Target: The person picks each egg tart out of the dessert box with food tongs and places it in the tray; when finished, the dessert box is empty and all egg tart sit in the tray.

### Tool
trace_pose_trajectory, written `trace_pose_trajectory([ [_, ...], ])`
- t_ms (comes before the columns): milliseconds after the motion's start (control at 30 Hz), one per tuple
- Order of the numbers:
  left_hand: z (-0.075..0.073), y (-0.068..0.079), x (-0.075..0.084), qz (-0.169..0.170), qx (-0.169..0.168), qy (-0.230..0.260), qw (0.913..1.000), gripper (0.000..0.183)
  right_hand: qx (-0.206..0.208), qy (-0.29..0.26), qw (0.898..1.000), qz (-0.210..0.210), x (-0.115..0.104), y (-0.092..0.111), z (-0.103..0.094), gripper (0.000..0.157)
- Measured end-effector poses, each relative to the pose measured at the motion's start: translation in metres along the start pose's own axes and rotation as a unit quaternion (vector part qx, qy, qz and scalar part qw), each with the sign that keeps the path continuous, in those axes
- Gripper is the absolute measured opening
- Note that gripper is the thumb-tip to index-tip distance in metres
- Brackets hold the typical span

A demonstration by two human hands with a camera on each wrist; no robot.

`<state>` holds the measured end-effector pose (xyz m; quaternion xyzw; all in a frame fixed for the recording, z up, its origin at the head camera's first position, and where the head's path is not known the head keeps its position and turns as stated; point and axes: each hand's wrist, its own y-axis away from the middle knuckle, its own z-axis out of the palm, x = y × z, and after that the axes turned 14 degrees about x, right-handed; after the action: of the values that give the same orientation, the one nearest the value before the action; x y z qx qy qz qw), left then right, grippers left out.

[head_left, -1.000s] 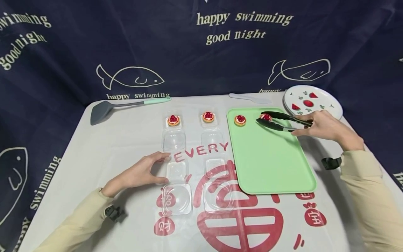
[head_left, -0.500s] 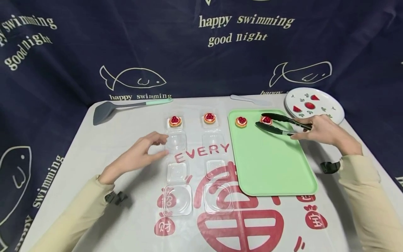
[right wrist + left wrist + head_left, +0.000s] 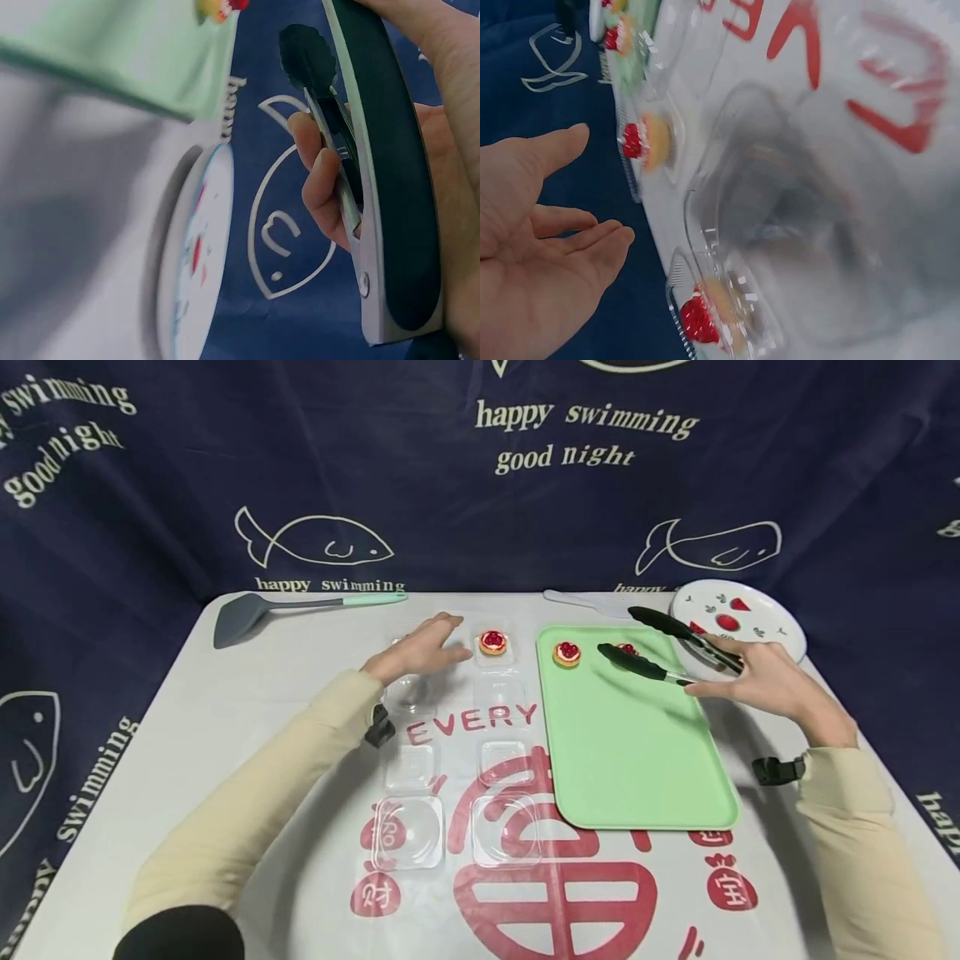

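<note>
My left hand holds nothing and reaches across the back left clear box, hiding most of the tart in it. Its fingers are relaxed in the left wrist view, where that red-topped tart shows in its box. Another tart sits in a clear box just right of the hand. My right hand grips black-tipped kitchen tongs, their arms spread apart over the green tray. A tart lies at the tray's back left; a second tart is partly hidden behind a tong arm.
Clear plastic pieces, among them a square one, stand in two columns left of the tray. A gray spatula lies back left. A pale spreader and a fruit-patterned plate are at the back right.
My left hand has moved away from me and to the right, from beside the clear pieces to over the back left box. The tongs' arms have spread wider around the tray's right tart.
</note>
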<state>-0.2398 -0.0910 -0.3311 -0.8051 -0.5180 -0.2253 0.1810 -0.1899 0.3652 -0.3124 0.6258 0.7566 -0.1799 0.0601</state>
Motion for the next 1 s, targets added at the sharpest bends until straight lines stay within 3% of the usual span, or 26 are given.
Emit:
trace_pose_trajectory([
  [167,0.007,-0.019,-0.005,-0.027,-0.026,0.029,0.9989,0.070,0.017,-0.020,0.999,-0.021,-0.028,-0.008,-0.001,0.094],
  [300,0.015,-0.026,-0.006,-0.040,-0.042,0.044,0.9973,0.073,0.000,-0.029,0.998,-0.049,-0.054,-0.022,0.001,0.093],
  [467,0.025,-0.033,-0.003,-0.060,-0.041,0.054,0.9959,0.074,-0.028,-0.033,0.993,-0.113,-0.080,-0.045,0.010,0.091],
  [667,0.029,-0.034,-0.005,-0.080,-0.030,0.070,0.9939,0.073,-0.051,-0.067,0.981,-0.175,-0.102,-0.072,0.026,0.083],
  [1000,0.027,-0.033,-0.003,-0.098,-0.018,0.084,0.9915,0.073,-0.091,-0.050,0.972,-0.213,-0.126,-0.107,0.044,0.067],
])
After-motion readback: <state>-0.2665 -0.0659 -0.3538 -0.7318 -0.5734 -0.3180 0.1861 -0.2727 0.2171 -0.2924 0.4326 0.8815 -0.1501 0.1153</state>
